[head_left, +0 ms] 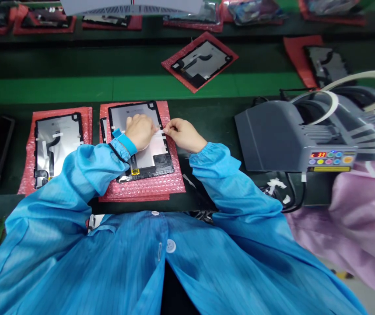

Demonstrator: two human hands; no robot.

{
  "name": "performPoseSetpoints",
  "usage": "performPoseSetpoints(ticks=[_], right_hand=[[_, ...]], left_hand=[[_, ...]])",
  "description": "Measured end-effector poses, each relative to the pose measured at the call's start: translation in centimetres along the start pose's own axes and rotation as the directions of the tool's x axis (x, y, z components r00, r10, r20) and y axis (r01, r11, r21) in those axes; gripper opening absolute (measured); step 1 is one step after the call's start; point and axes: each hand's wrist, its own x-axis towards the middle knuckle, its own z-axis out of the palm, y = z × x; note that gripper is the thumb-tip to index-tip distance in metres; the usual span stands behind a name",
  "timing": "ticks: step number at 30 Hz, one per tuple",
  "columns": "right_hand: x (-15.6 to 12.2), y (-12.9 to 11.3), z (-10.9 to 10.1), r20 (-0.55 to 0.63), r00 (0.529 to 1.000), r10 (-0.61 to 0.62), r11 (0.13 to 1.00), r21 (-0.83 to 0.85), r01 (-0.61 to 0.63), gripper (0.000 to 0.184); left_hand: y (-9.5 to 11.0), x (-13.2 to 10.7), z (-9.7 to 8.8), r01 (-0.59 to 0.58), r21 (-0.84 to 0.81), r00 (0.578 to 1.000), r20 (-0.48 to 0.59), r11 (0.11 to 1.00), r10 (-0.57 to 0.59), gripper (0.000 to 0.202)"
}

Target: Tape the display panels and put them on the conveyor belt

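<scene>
In front of me a tablet screen panel, with a silver back and black edges, lies tilted on red bubble wrap. My left hand rests over the panel's middle, fingers curled; whatever they pinch is hidden. At the right edge my right hand has thumb and forefinger pinched together at the end of a strip of white tape lying across the panel. A blue wrist strap circles my left wrist. Farther left, a second panel lies on its own red wrap.
A grey tape dispenser with a lit display stands right, a similar machine beside it. Beyond the green strip lies another panel on red wrap. Tape scraps and cables lie near the front edge. A pink sleeve shows at right.
</scene>
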Motion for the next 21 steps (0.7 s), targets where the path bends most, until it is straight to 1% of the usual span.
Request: performPoseSetpoints(ticks=[4,7,10,11,13,15,17,19,20,21], right_hand=[[-0.1,-1.0,-0.1,0.061,0.993,0.106,0.993,-0.055,-0.103,0.022],[0.0,-1.2,0.1,0.074,0.984,0.164,0.986,-0.047,-0.161,0.022],[0.0,-0.6,0.4,0.038,0.974,0.224,0.972,0.056,-0.226,0.023],[0.0,-0.3,0.5,0.017,0.965,0.263,0.958,0.117,-0.263,0.025],[-0.3,0.3,0.4,0.006,0.93,0.367,0.899,0.255,-0.356,0.03],[-0.8,0.6,0.2,0.077,0.89,0.449,0.816,0.371,-0.444,0.032],[-1.3,0.5,-0.1,0.163,0.873,0.459,0.757,0.443,-0.481,0.031],[-1.7,0.2,-0.1,0.178,0.887,0.426,0.756,0.469,-0.457,0.035],[-1.7,0.1,0.1,0.154,0.903,0.4,0.779,0.463,-0.424,0.037],[-1.6,0.0,0.3,0.114,0.923,0.369,0.813,0.441,-0.38,0.038]], left_hand=[[0.1,-0.2,0.0,-0.017,0.02,1.0,0.008,1.0,0.017,0.029],[0.1,-0.4,0.1,-0.026,0.015,1.0,0.002,1.0,0.026,0.027],[0.5,-0.4,0.2,-0.012,0.015,1.0,0.006,1.0,0.012,0.022],[0.6,-0.3,0.2,-0.003,0.01,1.0,0.004,1.0,0.003,0.019],[0.4,-0.2,-0.1,0.014,-0.013,1.0,-0.012,1.0,-0.015,0.018],[-0.7,-0.3,-0.8,0.033,-0.054,0.997,-0.061,0.998,-0.036,0.027],[-3.1,-1.1,-1.8,0.068,-0.11,0.983,-0.16,0.992,-0.085,0.03],[-6.0,-2.8,-2.7,0.152,-0.154,0.947,-0.26,0.976,-0.188,0.025],[-7.4,-3.8,-3.0,0.211,-0.158,0.928,-0.279,0.965,-0.248,0.024],[-8.5,-4.9,-3.0,0.268,-0.153,0.915,-0.269,0.951,-0.301,0.025]])
